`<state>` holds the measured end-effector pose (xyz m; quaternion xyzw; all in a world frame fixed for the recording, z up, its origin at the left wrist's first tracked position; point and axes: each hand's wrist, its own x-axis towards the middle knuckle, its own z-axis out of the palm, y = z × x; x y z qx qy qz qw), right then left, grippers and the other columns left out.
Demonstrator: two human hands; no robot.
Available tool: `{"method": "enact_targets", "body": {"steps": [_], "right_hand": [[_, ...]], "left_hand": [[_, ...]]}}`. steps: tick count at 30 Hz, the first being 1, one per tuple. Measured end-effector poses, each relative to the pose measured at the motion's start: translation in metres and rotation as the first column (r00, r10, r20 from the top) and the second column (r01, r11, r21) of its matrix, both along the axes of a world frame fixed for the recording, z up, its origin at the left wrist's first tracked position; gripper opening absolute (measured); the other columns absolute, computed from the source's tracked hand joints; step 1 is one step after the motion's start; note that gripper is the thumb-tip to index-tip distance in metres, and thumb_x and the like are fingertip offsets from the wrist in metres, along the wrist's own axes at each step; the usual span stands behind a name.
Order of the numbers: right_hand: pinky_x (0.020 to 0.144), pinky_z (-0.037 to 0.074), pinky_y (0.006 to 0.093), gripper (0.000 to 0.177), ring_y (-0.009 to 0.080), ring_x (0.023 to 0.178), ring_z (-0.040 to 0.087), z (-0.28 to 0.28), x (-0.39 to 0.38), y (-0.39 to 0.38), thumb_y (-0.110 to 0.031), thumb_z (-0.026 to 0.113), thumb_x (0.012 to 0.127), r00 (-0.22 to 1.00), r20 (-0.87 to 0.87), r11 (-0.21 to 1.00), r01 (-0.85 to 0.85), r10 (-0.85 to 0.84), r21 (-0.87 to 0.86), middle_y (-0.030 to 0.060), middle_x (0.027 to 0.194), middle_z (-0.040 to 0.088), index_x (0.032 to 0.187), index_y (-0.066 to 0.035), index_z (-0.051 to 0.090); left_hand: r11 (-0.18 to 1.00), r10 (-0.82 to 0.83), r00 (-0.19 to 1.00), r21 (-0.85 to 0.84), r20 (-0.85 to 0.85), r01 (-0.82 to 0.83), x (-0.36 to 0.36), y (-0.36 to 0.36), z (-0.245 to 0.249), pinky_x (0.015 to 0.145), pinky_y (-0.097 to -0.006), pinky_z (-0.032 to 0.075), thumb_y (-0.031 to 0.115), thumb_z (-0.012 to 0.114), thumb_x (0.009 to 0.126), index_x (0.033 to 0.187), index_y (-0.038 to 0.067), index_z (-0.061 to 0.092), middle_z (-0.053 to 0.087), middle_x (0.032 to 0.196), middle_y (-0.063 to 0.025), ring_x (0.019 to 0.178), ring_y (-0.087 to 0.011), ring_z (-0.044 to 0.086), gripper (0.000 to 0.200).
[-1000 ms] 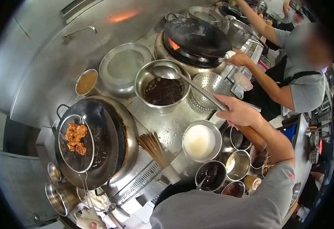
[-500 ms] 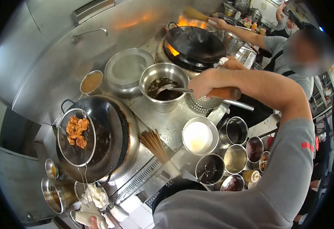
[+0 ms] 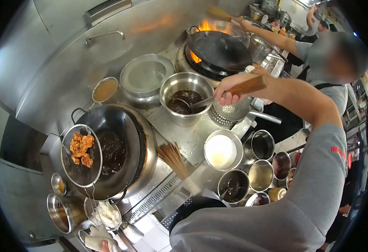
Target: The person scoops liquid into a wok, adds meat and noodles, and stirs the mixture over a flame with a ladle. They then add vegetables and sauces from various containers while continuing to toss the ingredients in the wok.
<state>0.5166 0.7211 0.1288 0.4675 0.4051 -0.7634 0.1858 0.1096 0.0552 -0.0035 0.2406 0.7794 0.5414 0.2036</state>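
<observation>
My right hand (image 3: 230, 91) is closed round a ladle (image 3: 204, 102) with a wooden handle. The ladle's bowl dips into the dark liquid of a steel pot (image 3: 167, 90). At the bottom left, my left hand (image 3: 104, 245) is mostly hidden by a folded pale cloth (image 3: 98, 238), shut with it round the strainer's handle end. The round wire strainer (image 3: 72, 168) is held over the left side of a black wok (image 3: 129, 155). Several browned, crisp-looking fried pieces (image 3: 81, 148) lie in its mesh. Dark liquid shows in the wok below.
A second wok (image 3: 222, 50) sits over flames, with a co-worker's hand (image 3: 245, 25) beyond it. A perforated ladle (image 3: 234, 110) lies right of the pot. Several steel containers, one with white contents (image 3: 220, 151), stand nearer me. A bamboo brush (image 3: 173, 158) lies beside the left wok.
My right hand has turned and raised the ladle's handle, and its bowl sits lower in the pot. The strainer has shifted slightly left over the wok. The view has moved a little.
</observation>
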Motion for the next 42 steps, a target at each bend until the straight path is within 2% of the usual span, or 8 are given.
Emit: {"method": "enact_targets", "body": {"steps": [4, 13, 17, 25, 32, 37, 40, 42], "right_hand": [[0.032, 0.032, 0.0149, 0.012, 0.0002, 0.046, 0.041, -0.005, 0.012, -0.044, -0.009, 0.049, 0.09, 0.909, -0.155, 0.91, 0.35, -0.388, -0.224, 0.0002, 0.068, 0.047, 0.079, -0.006, 0.046], [0.038, 0.031, 0.0146, 0.01, -0.0008, 0.048, 0.042, -0.012, 0.039, -0.128, -0.009, 0.051, 0.089, 0.748, -0.43, 0.845, 0.529, -0.505, -0.072, -0.0007, 0.071, 0.05, 0.081, -0.007, 0.046], [0.032, 0.029, 0.0144, 0.011, -0.0009, 0.044, 0.039, -0.029, 0.045, -0.155, -0.007, 0.048, 0.091, 0.574, -0.46, 0.719, 0.65, -0.677, -0.246, 0.003, 0.074, 0.047, 0.09, -0.012, 0.039], [0.034, 0.033, 0.0139, 0.013, -0.0006, 0.046, 0.04, -0.049, 0.05, -0.185, -0.009, 0.045, 0.094, 0.392, -0.571, 0.673, 0.59, -0.722, -0.446, -0.0011, 0.07, 0.044, 0.082, -0.007, 0.04], [0.034, 0.04, 0.0178, 0.017, 0.0041, 0.047, 0.046, -0.043, 0.036, -0.205, -0.007, 0.044, 0.094, 0.132, -0.499, 0.494, 0.493, -0.856, -0.717, 0.0051, 0.074, 0.045, 0.098, 0.008, 0.039], [0.035, 0.041, 0.0174, 0.019, 0.005, 0.047, 0.046, -0.029, 0.025, -0.214, -0.006, 0.045, 0.093, 0.155, -0.558, 0.538, 0.56, -0.815, -0.63, 0.007, 0.076, 0.046, 0.1, 0.011, 0.038], [0.035, 0.04, 0.0178, 0.019, 0.0053, 0.047, 0.046, -0.021, 0.024, -0.211, -0.005, 0.046, 0.092, 0.148, -0.517, 0.515, 0.498, -0.843, -0.698, 0.0067, 0.075, 0.046, 0.1, 0.01, 0.038], [0.037, 0.04, 0.0192, 0.026, 0.0071, 0.048, 0.046, -0.009, 0.019, -0.215, -0.006, 0.044, 0.092, 0.131, -0.496, 0.495, 0.465, -0.858, -0.734, 0.0058, 0.076, 0.045, 0.107, 0.013, 0.033]], "left_hand": [[0.985, 0.092, 0.996, 0.146, 0.011, -0.092, 0.011, 0.028, 0.014, 0.098, -0.0421, 0.04, 0.028, 0.063, 0.088, 0.128, -0.003, 0.045, 0.048, 0.125, -0.0238, 0.115, -0.0332, 0.048, 0.053], [0.977, 0.109, 0.962, 0.149, 0.25, -0.149, 0.003, 0.069, 0.032, 0.074, -0.0325, 0.047, 0.034, 0.066, 0.082, 0.133, -0.003, 0.037, 0.056, 0.11, -0.0189, 0.092, -0.0255, 0.057, 0.069], [0.963, 0.083, 0.925, 0.208, 0.372, -0.17, 0.002, 0.075, 0.042, 0.063, -0.0282, 0.05, 0.037, 0.068, 0.08, 0.135, -0.003, 0.033, 0.059, 0.103, -0.0167, 0.082, -0.022, 0.061, 0.076], [0.96, 0.087, 0.943, 0.225, 0.321, -0.165, 0.027, 0.086, 0.058, 0.055, -0.0264, 0.048, 0.023, 0.06, 0.087, 0.115, -0.003, 0.05, 0.058, 0.087, -0.0085, 0.067, -0.0157, 0.059, 0.039], [0.976, -0.087, 0.934, 0.216, 0.348, 0.011, 0.021, 0.08, 0.063, 0.06, -0.0289, 0.051, 0.021, 0.061, 0.087, 0.121, -0.003, 0.05, 0.061, 0.096, -0.0105, 0.078, -0.0171, 0.062, 0.043], [0.965, -0.155, 0.905, 0.255, 0.397, 0.053, 0.014, 0.077, 0.059, 0.064, -0.0293, 0.052, 0.018, 0.062, 0.085, 0.126, -0.003, 0.047, 0.062, 0.103, -0.012, 0.083, -0.0196, 0.063, 0.049], [0.965, -0.18, 0.864, 0.254, 0.47, 0.063, 0.023, 0.081, 0.071, 0.057, -0.0239, 0.047, 0.015, 0.064, 0.083, 0.118, -0.001, 0.053, 0.063, 0.092, -0.0075, 0.073, -0.0131, 0.061, 0.04], [0.965, -0.127, 0.91, 0.26, 0.395, 0.022, 0.023, 0.087, 0.069, 0.037, -0.0205, 0.035, 0.015, 0.061, 0.086, 0.107, 0.001, 0.059, 0.062, 0.078, -0.0039, 0.053, -0.0087, 0.055, 0.026]]}}
